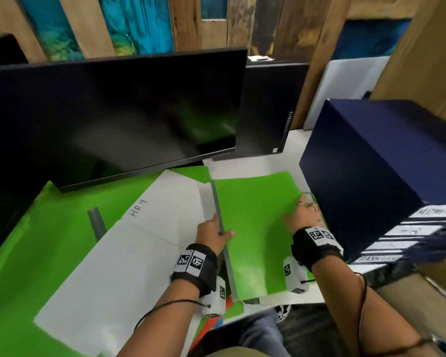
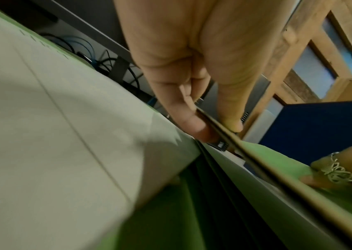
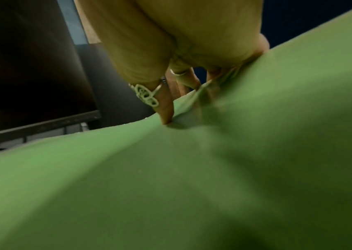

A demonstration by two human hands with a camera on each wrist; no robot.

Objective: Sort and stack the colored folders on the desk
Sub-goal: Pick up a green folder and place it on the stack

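Observation:
A bright green folder (image 1: 255, 228) with a grey spine lies in front of me. My left hand (image 1: 214, 234) pinches its grey spine edge (image 2: 224, 135) between thumb and fingers. My right hand (image 1: 303, 213), wearing rings, holds the folder's far right edge, with its thumb pressing on the cover (image 3: 171, 169) and the fingers curled under the rim. To the left an open green folder (image 1: 49, 240) lies flat, with a white sheet (image 1: 144, 240) marked "HR9" on it. A red and a blue corner (image 1: 211, 325) peek out below my left wrist.
A large dark monitor (image 1: 108, 117) stands just behind the folders, with a black computer case (image 1: 265, 106) to its right. A dark blue box (image 1: 381, 171) with white labels sits close on the right, almost against my right hand. Cables (image 2: 98, 57) lie under the monitor.

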